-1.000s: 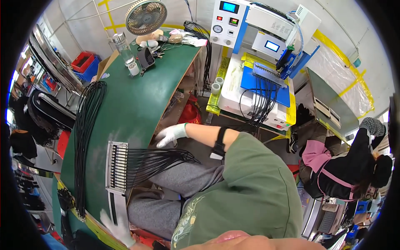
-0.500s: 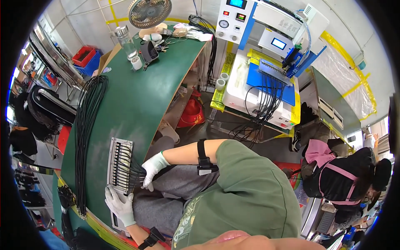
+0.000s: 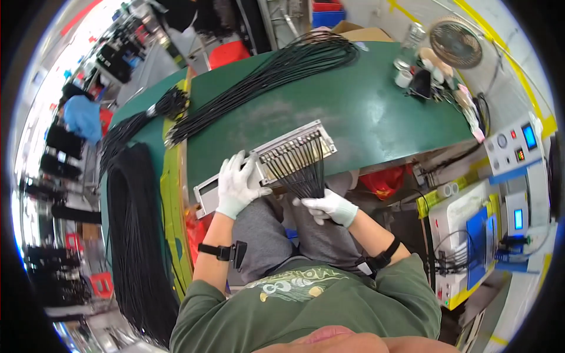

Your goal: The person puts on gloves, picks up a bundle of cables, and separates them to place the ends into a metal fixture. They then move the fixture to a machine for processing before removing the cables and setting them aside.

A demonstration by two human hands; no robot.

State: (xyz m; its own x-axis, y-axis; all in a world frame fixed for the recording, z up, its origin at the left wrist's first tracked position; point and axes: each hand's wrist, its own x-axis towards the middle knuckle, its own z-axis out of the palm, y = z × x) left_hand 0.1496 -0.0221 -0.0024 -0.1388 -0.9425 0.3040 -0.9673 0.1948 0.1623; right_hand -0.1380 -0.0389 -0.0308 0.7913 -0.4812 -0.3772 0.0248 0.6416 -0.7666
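Note:
A metal fixture [image 3: 328, 140] with a row of slots lies at the green table's near edge. Several black cables [image 3: 303, 176] run out of its slots and gather toward me. My right hand [image 3: 331, 208], in a white glove, is closed around the gathered cables just off the table edge. My left hand [image 3: 237, 185], also gloved, lies at the fixture's left end with its fingers apart. Partly covered by that hand is a second flat metal frame [image 3: 205, 197], on the same table edge. The cable ends inside the slots are too small to make out.
A long bundle of black cables [image 3: 265, 76] stretches across the green table [image 3: 365, 106]. More cables [image 3: 138, 235] hang at the left beside a yellow-taped edge [image 3: 172, 206]. A fan [image 3: 455, 42] and a glass bottle [image 3: 409, 47] stand far right; a machine [image 3: 459, 235] stands right.
The view has swung left, so the fixture now sits near the middle and the machine at the right. My right hand still grips the cables; my left hand stays by the fixture's end.

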